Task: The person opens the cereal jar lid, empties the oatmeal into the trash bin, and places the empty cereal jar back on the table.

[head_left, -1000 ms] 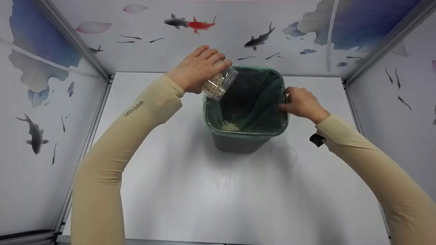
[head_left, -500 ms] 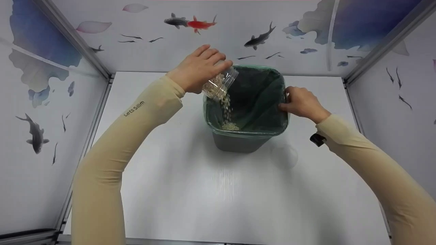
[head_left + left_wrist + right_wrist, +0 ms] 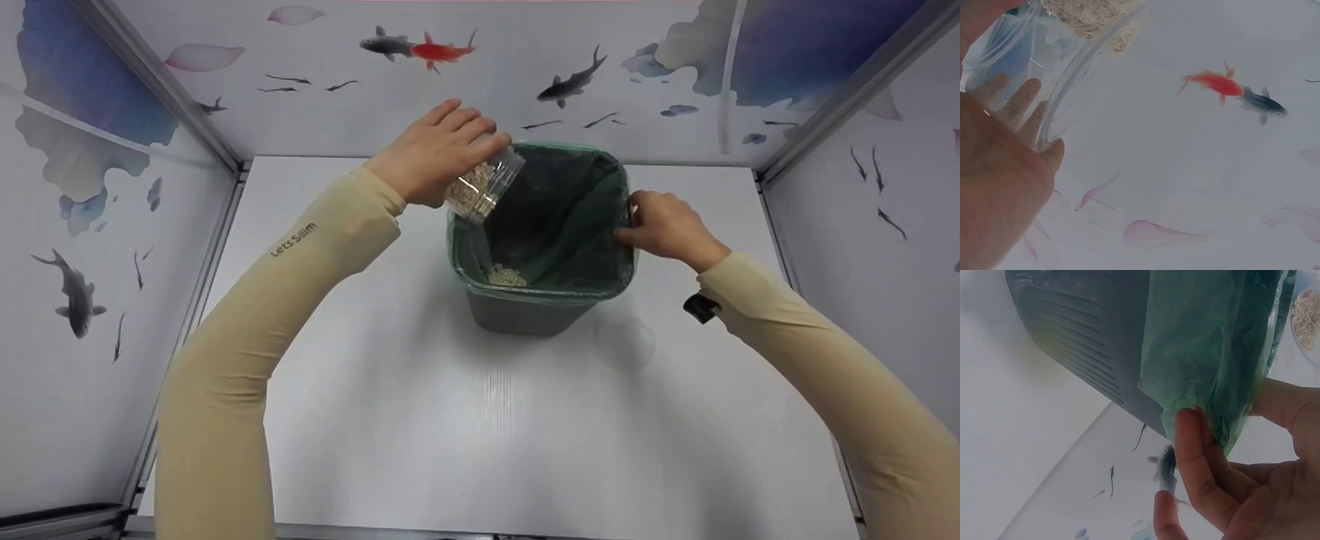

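A clear jar (image 3: 491, 180) of pale flakes is gripped by my left hand (image 3: 442, 154), tilted with its mouth over the left side of a grey bin (image 3: 521, 316). In the left wrist view my left hand (image 3: 1005, 185) wraps the jar, and fingers show through its wall. A green bag (image 3: 577, 240) lines the bin, and a small heap of flakes (image 3: 507, 277) lies inside it. My right hand (image 3: 670, 229) pinches the bin's right rim through the bag; the right wrist view shows my right hand (image 3: 1241, 472) with fingers outside the green bag (image 3: 1190, 343).
A round clear lid (image 3: 625, 345) lies on the white table (image 3: 450, 435) just right of the bin's base. Pale walls (image 3: 300, 120) printed with fish stand behind and at both sides, the back one close behind the bin.
Flakes fell from the jar into the bin half a second ago; none are seen falling now. Both hands have kept their places and their holds.
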`<state>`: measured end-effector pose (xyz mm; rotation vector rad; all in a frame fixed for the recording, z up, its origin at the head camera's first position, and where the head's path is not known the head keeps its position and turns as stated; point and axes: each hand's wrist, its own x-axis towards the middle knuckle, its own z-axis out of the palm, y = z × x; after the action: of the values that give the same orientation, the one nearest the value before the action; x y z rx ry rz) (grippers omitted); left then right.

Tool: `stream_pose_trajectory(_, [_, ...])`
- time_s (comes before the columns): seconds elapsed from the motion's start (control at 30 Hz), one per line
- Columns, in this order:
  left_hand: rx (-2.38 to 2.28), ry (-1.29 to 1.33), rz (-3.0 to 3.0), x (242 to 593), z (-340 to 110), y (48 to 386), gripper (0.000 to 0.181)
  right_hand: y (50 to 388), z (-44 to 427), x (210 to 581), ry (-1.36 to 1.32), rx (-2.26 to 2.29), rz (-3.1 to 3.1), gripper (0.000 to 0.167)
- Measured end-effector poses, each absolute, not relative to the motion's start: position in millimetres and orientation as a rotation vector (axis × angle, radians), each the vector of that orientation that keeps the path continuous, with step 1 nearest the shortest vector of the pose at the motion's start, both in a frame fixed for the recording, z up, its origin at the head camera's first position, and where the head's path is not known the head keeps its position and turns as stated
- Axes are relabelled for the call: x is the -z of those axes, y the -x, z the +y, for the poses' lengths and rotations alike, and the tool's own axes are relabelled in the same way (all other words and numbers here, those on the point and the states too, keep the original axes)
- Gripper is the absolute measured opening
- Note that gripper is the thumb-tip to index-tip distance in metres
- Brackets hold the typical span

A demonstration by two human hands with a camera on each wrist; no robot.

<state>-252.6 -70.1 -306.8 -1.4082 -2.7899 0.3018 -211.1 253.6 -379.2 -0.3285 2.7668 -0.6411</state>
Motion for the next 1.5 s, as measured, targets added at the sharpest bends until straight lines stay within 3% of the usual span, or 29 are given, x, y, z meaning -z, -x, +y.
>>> stream_pose_trajectory(1.5, [-0.329,1.447,-2.675,313.9,-66.4,248.2,0.083,209.2,253.2,380.9,0.372,0.661,2.777,0.025])
